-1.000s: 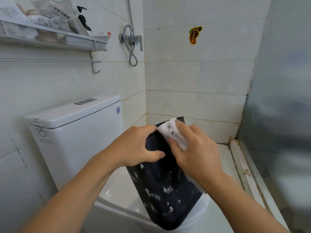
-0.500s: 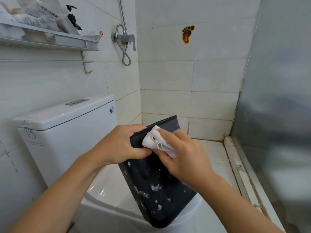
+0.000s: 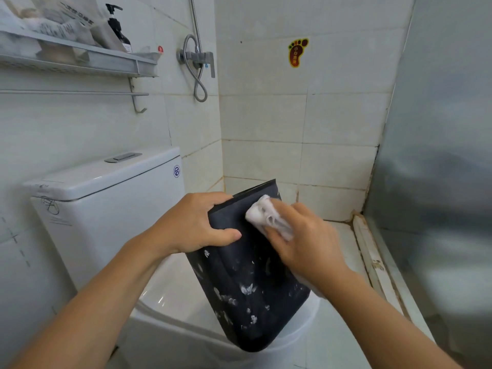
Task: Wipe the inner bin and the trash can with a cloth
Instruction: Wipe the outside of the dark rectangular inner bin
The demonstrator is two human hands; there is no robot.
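Cloth (image 3: 269, 218) now rightward on bin (image 3: 250, 283)

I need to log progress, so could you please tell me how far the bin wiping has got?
Nothing looks finished. In hand: the left hand grips the black inner bin while the right hand rubs a white cloth near its top. Left: white flecks lower down; no trash can is in view.

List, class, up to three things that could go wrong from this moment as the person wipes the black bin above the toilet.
1. The left hand alone grips the black bin at its upper edge, tilted over the toilet bowl; a hard wipe might knock it loose into the bowl.
2. White flecks cling to the bin's lower side; the cloth in the right hand is near the top, so they may be missed.
3. Loosened flecks could drop into the bowl.
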